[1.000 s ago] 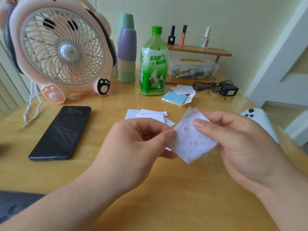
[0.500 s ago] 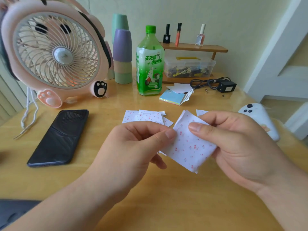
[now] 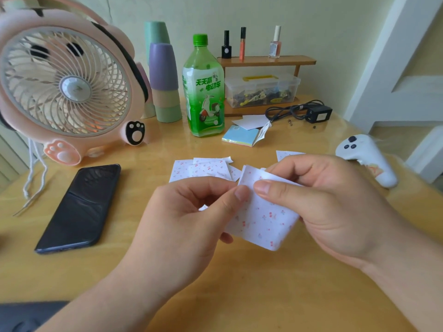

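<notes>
The only writing that can be read is on the label of the green bottle [image 3: 203, 92]. It stands upright on the bench [image 3: 239, 295], well beyond the left hand [image 3: 182, 224] and farther off to the left of the right hand [image 3: 335, 212]. Large white Chinese characters read 天天赢 on the upper line and 电动车 on the line beneath. A small pale patch at their upper right carries 绿茶. Beyond the right hand, the paper tag [image 3: 262, 134] on the coloured note pad [image 3: 239, 137] bears fine print too small to read.
</notes>
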`<action>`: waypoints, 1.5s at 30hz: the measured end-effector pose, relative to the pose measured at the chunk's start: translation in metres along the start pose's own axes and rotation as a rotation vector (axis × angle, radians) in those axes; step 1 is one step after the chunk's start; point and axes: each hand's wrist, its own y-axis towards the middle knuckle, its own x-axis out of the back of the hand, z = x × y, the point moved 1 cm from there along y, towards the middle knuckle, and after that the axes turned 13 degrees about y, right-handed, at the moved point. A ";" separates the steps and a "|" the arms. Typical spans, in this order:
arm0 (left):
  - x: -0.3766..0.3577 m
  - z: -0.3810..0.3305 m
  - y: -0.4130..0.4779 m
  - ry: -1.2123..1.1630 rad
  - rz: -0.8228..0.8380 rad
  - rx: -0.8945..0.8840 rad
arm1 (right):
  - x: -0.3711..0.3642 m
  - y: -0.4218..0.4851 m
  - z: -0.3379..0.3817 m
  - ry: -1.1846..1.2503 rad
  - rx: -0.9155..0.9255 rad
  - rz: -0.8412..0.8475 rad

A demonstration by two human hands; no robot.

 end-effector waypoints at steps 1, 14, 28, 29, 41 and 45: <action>0.000 0.000 0.000 0.004 0.005 -0.002 | 0.000 0.000 0.001 -0.009 0.001 0.000; -0.005 -0.002 0.001 -0.023 0.020 -0.011 | -0.004 -0.002 0.002 -0.194 0.109 0.043; 0.001 -0.001 0.004 0.030 -0.140 -0.057 | -0.004 0.000 0.000 -0.067 0.019 0.003; 0.002 -0.001 0.004 0.024 -0.104 -0.046 | -0.005 0.000 0.000 -0.055 0.009 0.001; 0.001 0.005 0.008 -0.085 0.053 0.008 | -0.001 0.000 -0.004 -0.041 0.180 -0.051; -0.001 0.004 0.005 -0.046 0.086 -0.004 | -0.001 0.000 -0.006 -0.010 0.253 0.016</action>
